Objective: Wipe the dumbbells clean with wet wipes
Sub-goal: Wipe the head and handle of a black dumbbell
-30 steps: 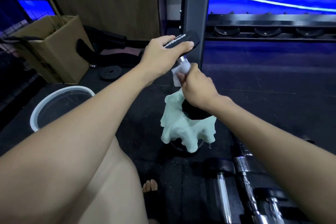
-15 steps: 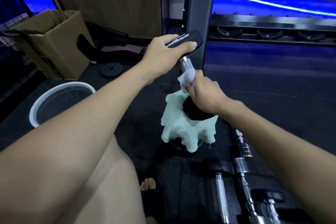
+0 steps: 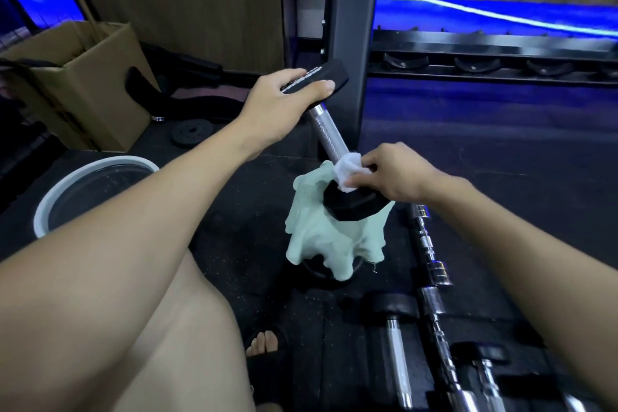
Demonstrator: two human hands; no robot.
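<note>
Standing tilted on a pale green cloth (image 3: 321, 237), the dumbbell (image 3: 329, 134) is gripped at its top head by the left hand (image 3: 281, 104); a wet wipe (image 3: 347, 174) is pinched at the handle's base by the right hand (image 3: 398, 174). A slipping lower head could topple it.

Black-headed dumbbell (image 3: 329, 130) tilted, chrome handle bare; crumpled white wet wipe (image 3: 347, 170) at lower head.

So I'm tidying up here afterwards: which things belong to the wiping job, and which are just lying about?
In use:
dumbbell, gripped by left hand
wet wipe, pinched by right hand
green cloth under it

Lying about:
cardboard box
white basin
weight plate
floor dumbbells
</note>
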